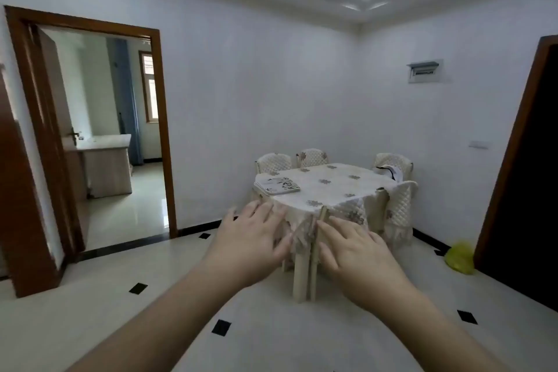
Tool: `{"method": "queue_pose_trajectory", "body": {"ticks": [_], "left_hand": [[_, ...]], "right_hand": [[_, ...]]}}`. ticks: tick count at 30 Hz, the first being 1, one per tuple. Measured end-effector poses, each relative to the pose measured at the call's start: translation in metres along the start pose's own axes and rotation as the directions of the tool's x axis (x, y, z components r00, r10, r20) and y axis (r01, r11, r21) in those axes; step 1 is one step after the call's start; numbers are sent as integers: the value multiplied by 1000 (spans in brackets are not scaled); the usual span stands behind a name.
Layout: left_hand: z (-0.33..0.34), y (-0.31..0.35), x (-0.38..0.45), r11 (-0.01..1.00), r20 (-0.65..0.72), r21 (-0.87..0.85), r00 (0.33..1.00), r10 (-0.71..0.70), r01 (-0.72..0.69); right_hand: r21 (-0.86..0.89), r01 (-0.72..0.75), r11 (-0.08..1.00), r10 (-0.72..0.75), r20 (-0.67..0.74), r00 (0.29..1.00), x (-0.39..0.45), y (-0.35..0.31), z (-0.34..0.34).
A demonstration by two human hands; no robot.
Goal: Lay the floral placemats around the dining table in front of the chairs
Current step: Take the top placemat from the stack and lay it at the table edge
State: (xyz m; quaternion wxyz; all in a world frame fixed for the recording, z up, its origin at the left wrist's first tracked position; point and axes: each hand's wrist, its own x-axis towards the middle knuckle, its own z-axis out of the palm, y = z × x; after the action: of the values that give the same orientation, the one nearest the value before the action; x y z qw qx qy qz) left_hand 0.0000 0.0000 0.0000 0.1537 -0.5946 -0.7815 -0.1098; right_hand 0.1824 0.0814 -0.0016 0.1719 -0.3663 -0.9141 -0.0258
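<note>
- My left hand (252, 243) and my right hand (354, 257) reach forward side by side, palms down, fingers spread, holding nothing.
- Beyond them stands the dining table (329, 190), draped in a flower-patterned tablecloth.
- The floral placemats (277, 185) lie in a stack at the table's near left edge.
- Quilted chairs (274, 162) ring the table.
- A yellow bag (459, 257) sits on the floor at right.

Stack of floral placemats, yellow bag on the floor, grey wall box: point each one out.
Stack of floral placemats (277, 185): head view, top mat's printed face.
Yellow bag (459, 257): head view, middle of its bulge.
Grey wall box (425, 70): head view, front panel.
</note>
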Motion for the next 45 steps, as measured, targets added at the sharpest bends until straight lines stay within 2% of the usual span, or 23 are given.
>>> {"method": "queue_pose_trajectory", "body": {"ticks": [6,15,18,23,31,45], "left_hand": [[35,14,32,999,20,32,999,25,-25],[97,75,117,995,3,67,998,69,-69],[116,91,139,997,13,62,999,33,-34],[138,94,174,999,37,50,999,-3,1],[175,55,226,998,51,59,998,-21,18],[227,-95,345,998,42,21,997,-60,59]], "right_hand": [[22,-2,1000,1,12,1000,22,34,33],[16,-32,999,32,-12,999,65,143,75],[44,-19,999,17,53,998,82,176,84],[30,23,999,-24,61,998,114,212,100],[90,68,994,-75,82,994,185,218,135],[69,67,995,-72,80,994,366,148,198]]}}
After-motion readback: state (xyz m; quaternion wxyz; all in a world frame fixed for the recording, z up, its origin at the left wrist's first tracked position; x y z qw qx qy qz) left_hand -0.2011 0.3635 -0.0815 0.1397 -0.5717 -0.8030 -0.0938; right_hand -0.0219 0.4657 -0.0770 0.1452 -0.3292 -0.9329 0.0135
